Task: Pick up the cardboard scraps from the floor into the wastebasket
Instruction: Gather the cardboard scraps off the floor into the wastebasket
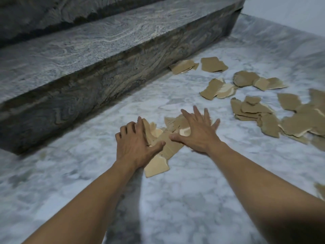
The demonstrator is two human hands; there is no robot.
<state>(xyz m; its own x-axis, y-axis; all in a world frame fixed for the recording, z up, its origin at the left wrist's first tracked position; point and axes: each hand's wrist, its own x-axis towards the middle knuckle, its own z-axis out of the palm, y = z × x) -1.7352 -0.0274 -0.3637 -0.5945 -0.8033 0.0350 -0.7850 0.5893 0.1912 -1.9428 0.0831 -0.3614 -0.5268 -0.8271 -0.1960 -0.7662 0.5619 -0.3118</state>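
Head view showed both hands palm-down on a small pile of cardboard scraps [168, 147], which lay on the pale marble floor [175, 199] near the foot of the dark stone step [105, 71]. The left hand [135, 145] rested on the pile's left side with fingers loosely bent, tips down and thumb stretched across the pieces. The right hand [197, 132] lay flat on its right side, fingers straight and spread wide apart. Farther along the floor lay two loose pieces [213, 64] just beside the step's foot, and an overlapping heap [255, 111] spread toward the floor's right edge, apart from both hands.
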